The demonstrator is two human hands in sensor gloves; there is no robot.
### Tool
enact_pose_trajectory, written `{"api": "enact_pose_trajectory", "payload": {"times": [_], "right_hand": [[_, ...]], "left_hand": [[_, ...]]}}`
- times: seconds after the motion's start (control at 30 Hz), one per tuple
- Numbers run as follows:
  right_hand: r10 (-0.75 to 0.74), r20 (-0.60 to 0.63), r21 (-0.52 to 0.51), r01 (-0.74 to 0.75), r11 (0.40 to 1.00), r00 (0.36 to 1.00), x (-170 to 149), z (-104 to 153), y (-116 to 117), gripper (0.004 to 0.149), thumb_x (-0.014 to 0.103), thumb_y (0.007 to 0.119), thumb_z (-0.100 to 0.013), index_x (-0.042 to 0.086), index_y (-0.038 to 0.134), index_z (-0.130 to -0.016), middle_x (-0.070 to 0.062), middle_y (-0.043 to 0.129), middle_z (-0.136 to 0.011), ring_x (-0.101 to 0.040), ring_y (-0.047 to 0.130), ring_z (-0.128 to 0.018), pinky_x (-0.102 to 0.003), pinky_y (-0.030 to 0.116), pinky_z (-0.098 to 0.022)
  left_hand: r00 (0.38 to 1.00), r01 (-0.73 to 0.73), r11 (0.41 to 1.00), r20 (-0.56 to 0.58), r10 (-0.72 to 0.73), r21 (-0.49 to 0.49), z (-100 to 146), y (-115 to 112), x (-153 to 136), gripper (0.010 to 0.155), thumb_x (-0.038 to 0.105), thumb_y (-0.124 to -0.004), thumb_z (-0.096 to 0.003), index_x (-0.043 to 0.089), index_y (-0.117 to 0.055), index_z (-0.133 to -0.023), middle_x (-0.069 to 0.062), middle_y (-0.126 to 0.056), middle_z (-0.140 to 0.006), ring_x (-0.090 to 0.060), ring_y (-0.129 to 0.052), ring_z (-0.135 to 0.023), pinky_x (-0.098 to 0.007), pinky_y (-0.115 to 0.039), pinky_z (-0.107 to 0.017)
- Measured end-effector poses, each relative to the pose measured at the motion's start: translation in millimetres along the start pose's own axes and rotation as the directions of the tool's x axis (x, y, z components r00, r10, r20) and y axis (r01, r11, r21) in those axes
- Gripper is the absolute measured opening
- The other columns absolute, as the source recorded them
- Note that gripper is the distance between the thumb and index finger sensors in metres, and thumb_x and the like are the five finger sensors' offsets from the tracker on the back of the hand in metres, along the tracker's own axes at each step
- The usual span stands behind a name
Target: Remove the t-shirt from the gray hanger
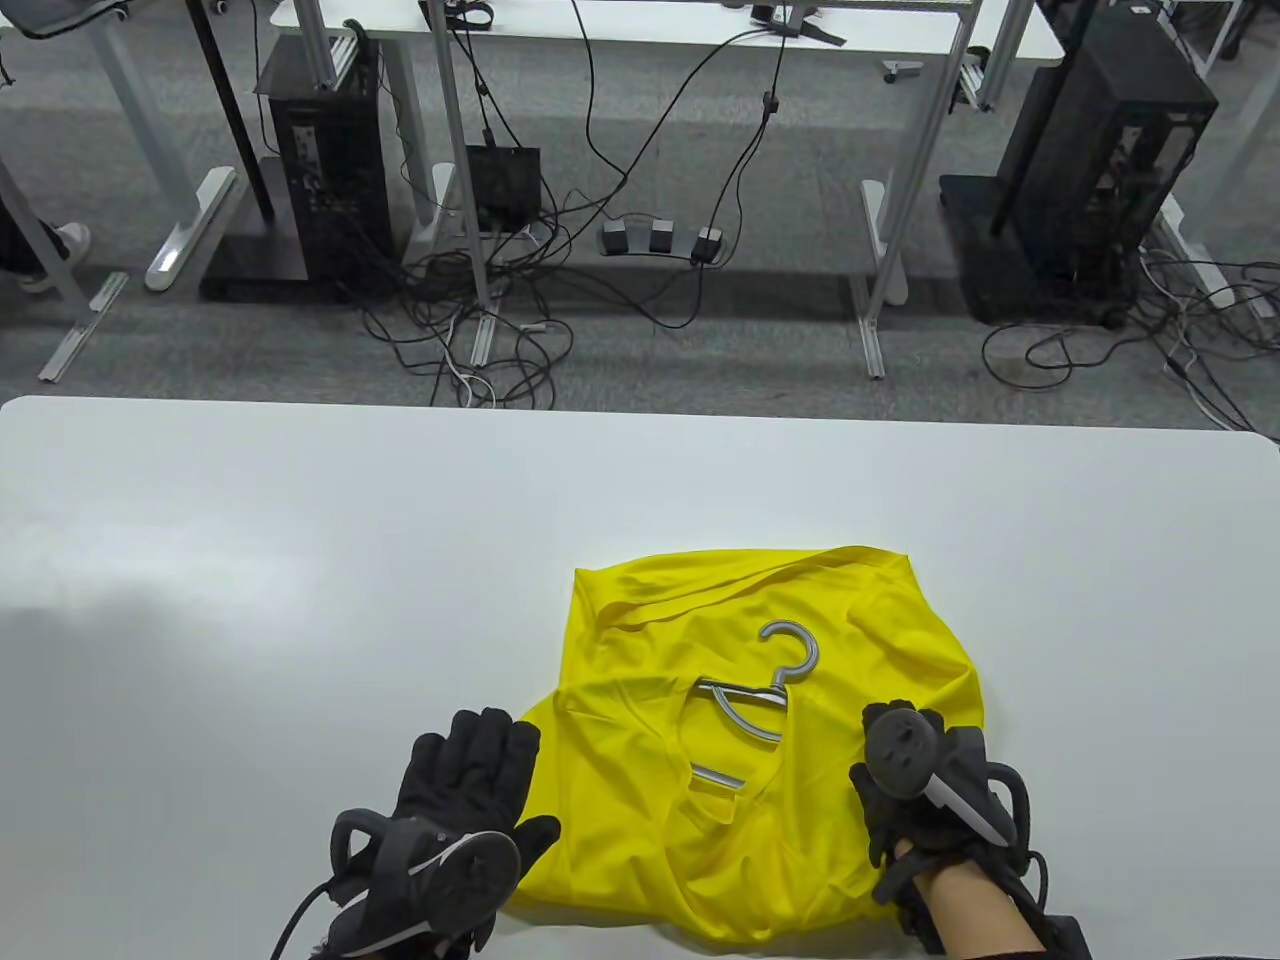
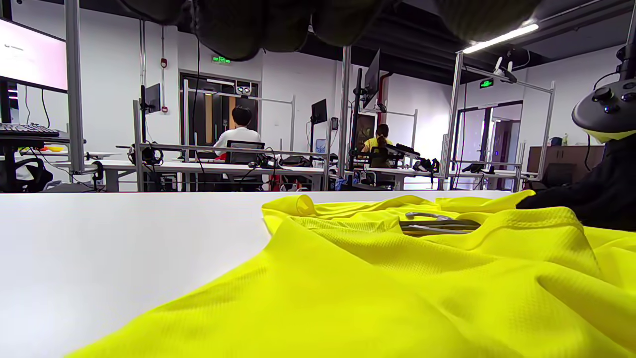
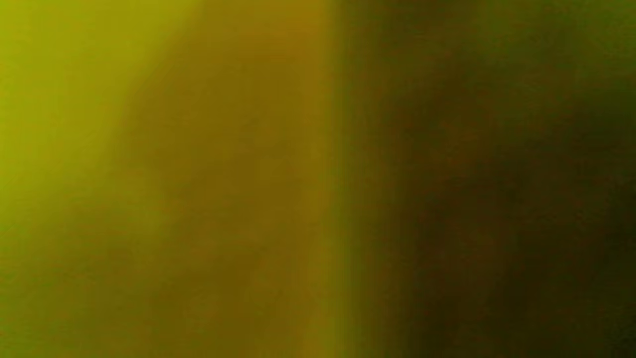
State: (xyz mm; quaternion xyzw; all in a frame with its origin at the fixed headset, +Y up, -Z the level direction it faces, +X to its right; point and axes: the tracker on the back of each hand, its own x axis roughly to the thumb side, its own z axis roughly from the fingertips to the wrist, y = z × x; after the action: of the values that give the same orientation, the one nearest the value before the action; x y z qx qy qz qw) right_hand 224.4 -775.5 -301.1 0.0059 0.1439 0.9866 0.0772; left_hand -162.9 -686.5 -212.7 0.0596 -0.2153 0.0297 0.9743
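While the yellow t-shirt (image 1: 770, 740) lies crumpled on the worktop (image 1: 300, 560), gray hanger (image 1: 770, 690) showing through its neck, left hand (image 1: 455, 800) rests spread beside it; right hand (image 1: 920, 800) presses fabric (grip unclear). Step: starting; next, slide the hanger out the neck.

Open-plan lab or office, white table (image 1: 300, 520) in front, grey carpet (image 1: 700, 340) strewn with cables (image 1: 480, 330), black PC towers (image 1: 330, 170) under metal-framed desks (image 2: 223, 166), monitors (image 2: 318, 112) on arms, seated people (image 2: 239, 130), ceiling strip lights (image 2: 502, 37)
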Motion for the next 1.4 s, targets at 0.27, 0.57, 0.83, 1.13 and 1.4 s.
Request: {"api": "enact_pose_trajectory", "payload": {"times": [0.27,0.57,0.83,1.13,1.4], "right_hand": [[0.194,-0.029,-0.055,-0.196,0.979,0.981,13.1,0.7,6.3,0.052,0.030,0.070,-0.048,0.012,0.060,-0.095,-0.015,0.065,-0.090,-0.044,0.062,-0.083,-0.065,0.050,-0.061],[0.093,-0.044,-0.204,-0.100,0.974,0.995,15.4,10.0,-16.7,0.048,0.030,0.066,-0.045,0.006,0.061,-0.087,-0.020,0.073,-0.085,-0.044,0.081,-0.073,-0.065,0.068,-0.052],[-0.134,0.270,-0.491,0.257,0.832,0.953,12.6,44.7,-60.1,0.048,0.031,0.069,-0.043,0.014,0.062,-0.087,-0.011,0.078,-0.077,-0.029,0.091,-0.057,-0.057,0.076,-0.046],[-0.224,0.585,-0.371,0.502,0.781,0.780,11.2,62.5,-69.7,0.047,0.031,0.067,-0.042,0.018,0.064,-0.086,-0.007,0.079,-0.072,-0.026,0.087,-0.050,-0.056,0.072,-0.046],[-0.139,0.571,-0.338,0.386,0.858,0.809,25.4,64.2,-60.5,0.054,0.039,0.063,-0.047,0.033,0.052,-0.100,-0.007,0.075,-0.080,-0.025,0.086,-0.051,-0.053,0.074,-0.043]], "left_hand": [[1.000,-0.001,1.000,0.008,0.002,-0.028,-1.4,-2.4,2.1,0.078,0.053,-0.062,-0.0499,0.010,-0.043,-0.112,-0.022,-0.041,-0.117,-0.047,-0.054,-0.109,-0.066,-0.044,-0.075],[1.000,-0.011,1.000,-0.021,0.011,-0.010,0.0,-0.4,-5.9,0.078,0.054,-0.062,-0.0498,0.011,-0.043,-0.112,-0.021,-0.041,-0.117,-0.047,-0.053,-0.109,-0.067,-0.044,-0.075],[0.994,-0.003,0.995,-0.111,0.014,0.099,2.1,4.8,-25.0,0.087,0.058,-0.064,-0.0492,0.011,-0.026,-0.112,-0.021,-0.032,-0.117,-0.046,-0.048,-0.110,-0.066,-0.042,-0.075],[0.992,-0.105,0.969,-0.048,0.119,0.223,2.7,4.3,-39.4,0.078,0.048,-0.070,-0.0503,0.019,-0.032,-0.111,-0.018,-0.062,-0.105,-0.034,-0.087,-0.084,-0.059,-0.067,-0.063],[0.941,-0.337,0.925,0.051,0.334,0.177,2.1,0.8,-42.8,0.061,0.044,-0.068,-0.0492,0.016,-0.061,-0.103,-0.011,-0.088,-0.073,-0.025,-0.092,-0.042,-0.057,-0.074,-0.049]]}}
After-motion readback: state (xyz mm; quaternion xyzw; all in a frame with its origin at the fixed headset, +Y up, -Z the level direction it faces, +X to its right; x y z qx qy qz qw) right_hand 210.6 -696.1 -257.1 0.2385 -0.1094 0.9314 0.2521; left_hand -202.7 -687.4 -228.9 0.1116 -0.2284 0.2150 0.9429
